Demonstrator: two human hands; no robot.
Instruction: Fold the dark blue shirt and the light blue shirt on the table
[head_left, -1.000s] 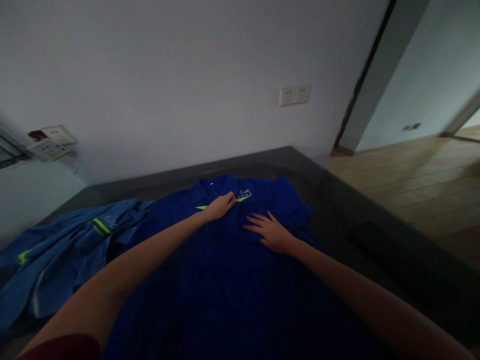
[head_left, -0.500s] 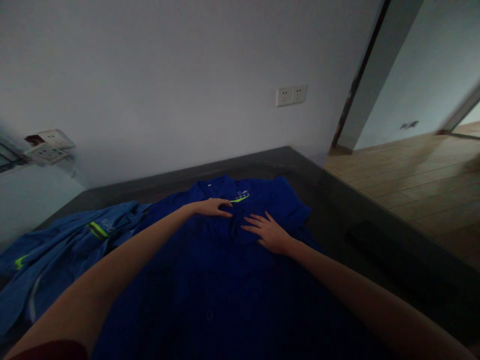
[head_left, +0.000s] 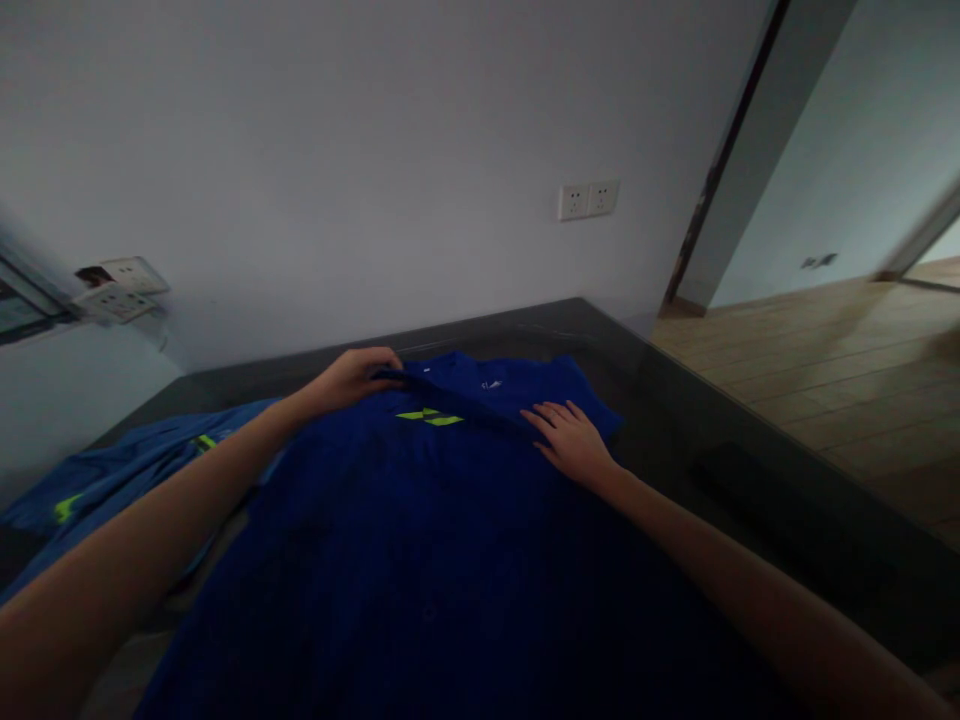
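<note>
A dark blue short-sleeved work shirt (head_left: 390, 520) with a collar and yellow-green marks on its front lies on the dark table. My left hand (head_left: 367, 372) is closed on a fold of it near the collar and lifts that fold a little, so part of the chest is covered. On the shirt's right side rests my right hand (head_left: 574, 440), its fingers stretched out over the cloth at the end of the raised fold. The lower shirt near me is deep in shadow.
A lighter blue garment (head_left: 112, 470) with yellow-green stripes lies crumpled at the left, partly behind my left forearm. A dark long object (head_left: 772, 510) sits on the dark table (head_left: 637, 385) at the right. Wall sockets (head_left: 589, 200) are behind; tiled floor (head_left: 795, 360) is beyond the right edge.
My left hand has moved left and up, taking hold of a fold of the shirt and raising it. My right hand has shifted slightly right. More yellow-green marking shows on the shirt.
</note>
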